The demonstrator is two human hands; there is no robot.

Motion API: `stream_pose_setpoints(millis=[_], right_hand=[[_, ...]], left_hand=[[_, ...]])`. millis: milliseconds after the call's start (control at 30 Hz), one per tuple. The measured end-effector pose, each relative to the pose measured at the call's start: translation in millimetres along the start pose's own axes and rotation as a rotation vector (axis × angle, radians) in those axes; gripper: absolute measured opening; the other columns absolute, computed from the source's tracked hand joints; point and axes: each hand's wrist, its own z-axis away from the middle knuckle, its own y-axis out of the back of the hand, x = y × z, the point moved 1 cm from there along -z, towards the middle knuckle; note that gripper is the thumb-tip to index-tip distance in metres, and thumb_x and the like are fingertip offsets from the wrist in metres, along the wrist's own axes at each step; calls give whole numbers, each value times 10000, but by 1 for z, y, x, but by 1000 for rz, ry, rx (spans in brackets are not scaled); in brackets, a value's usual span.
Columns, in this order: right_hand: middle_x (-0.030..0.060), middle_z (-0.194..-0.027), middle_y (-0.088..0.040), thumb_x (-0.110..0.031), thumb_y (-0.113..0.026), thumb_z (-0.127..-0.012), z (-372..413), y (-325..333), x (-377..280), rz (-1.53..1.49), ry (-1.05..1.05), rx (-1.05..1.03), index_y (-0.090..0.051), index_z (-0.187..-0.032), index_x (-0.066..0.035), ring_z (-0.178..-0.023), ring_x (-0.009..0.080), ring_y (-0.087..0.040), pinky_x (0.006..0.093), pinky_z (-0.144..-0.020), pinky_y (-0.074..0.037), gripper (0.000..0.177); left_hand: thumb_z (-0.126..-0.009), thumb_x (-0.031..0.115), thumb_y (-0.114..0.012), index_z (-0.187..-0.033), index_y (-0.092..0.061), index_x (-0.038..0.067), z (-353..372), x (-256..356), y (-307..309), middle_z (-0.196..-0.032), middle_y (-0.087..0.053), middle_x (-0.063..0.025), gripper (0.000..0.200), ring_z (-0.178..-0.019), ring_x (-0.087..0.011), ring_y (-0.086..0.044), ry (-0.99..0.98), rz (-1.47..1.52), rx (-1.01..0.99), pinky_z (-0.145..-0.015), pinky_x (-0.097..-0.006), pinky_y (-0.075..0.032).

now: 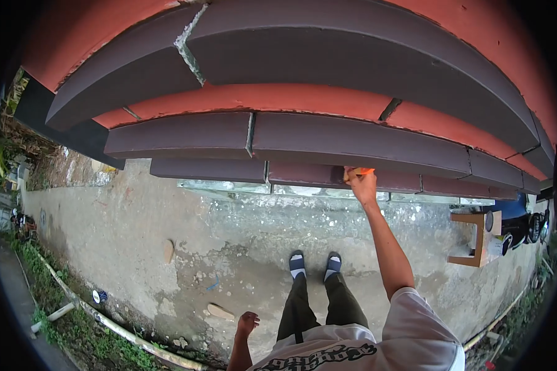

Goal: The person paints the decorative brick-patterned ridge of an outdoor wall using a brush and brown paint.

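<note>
My right hand (362,182) reaches up to the lower dark purple ledge, its fingers closed around a small paintbrush (366,171) with an orange handle. The brush's tip is mostly hidden by my fingers; it meets the face of the lowest purple band (309,174), where a darker patch lies just left of my hand. Down by my side hangs my left hand (248,322), loosely curled and holding nothing, over the concrete floor.
Above are more purple ledges (353,59) and an orange-red wall (278,97). A wooden stool (476,240) stands at right, beside a paint can (499,245). Loose sandals (220,311) lie on the concrete (124,229). A pole (124,337) edges the plants.
</note>
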Motion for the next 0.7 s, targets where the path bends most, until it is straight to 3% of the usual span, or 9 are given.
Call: stream_pose_setpoints(millis=[67,100,133,200,333,533,633,700], right_hand=[[86,-796,-713,-165,-681,-935,-5,48,8,201,3,116,-669,-992,-19,-692,174,-692,319,-682,-537,158],[135,-819,-724,-195,-691,-911,-8,72,14,351,95,145,-668,-1009,-31,-744,262,-718,356,-722,-543,192],[197,-879,-712,-217,-685,-891,-9,92,14,523,46,152,-669,-1019,-44,-793,368,-709,428,-742,-546,216],[231,-935,-687,-218,-676,-880,-9,112,12,883,166,277,-669,-994,-40,-823,432,-683,498,-731,-545,211],[224,-957,-671,-182,-705,-837,-3,74,10,999,238,206,-657,-1000,-44,-808,455,-672,532,-712,-570,219],[226,-994,-693,-170,-719,-818,18,-58,-26,557,330,-61,-730,-978,-39,-800,439,-702,494,-746,-596,207],[216,-734,-685,-165,-634,-856,27,-107,-44,212,230,-272,-735,-931,-37,-742,396,-696,457,-725,-561,180],[189,-679,-673,-165,-630,-877,30,-140,-37,-7,190,-298,-736,-899,-36,-700,389,-688,445,-730,-550,168]], left_hand=[[-985,203,-550,-1031,-632,10,-10,7,-7,-848,-714,-137,215,-705,-204,-699,-41,18,-3,-581,-298,-542],[-981,195,-558,-1033,-630,6,-11,10,-12,-850,-711,-139,209,-716,-205,-700,-60,11,-3,-587,-300,-549],[-977,187,-565,-1035,-628,2,-12,9,-17,-853,-707,-141,204,-727,-205,-701,-80,6,-1,-592,-303,-556],[-959,140,-552,-1037,-626,-12,-16,-1,-29,-874,-695,-144,186,-779,-202,-704,-123,64,-11,-626,-312,-578],[-942,94,-523,-1030,-627,-16,-8,-12,-57,-886,-689,-129,175,-799,-192,-700,-205,58,10,-644,-306,-580],[-963,87,-518,-1026,-627,4,6,-25,-85,-876,-682,-102,150,-808,-168,-683,-249,88,104,-666,-299,-569],[-991,99,-523,-1025,-625,18,12,-29,-95,-880,-672,-85,134,-831,-159,-678,-276,120,130,-676,-297,-565],[-1005,105,-525,-1025,-624,23,8,-29,-100,-892,-666,-77,129,-840,-155,-676,-294,120,121,-681,-296,-563]])
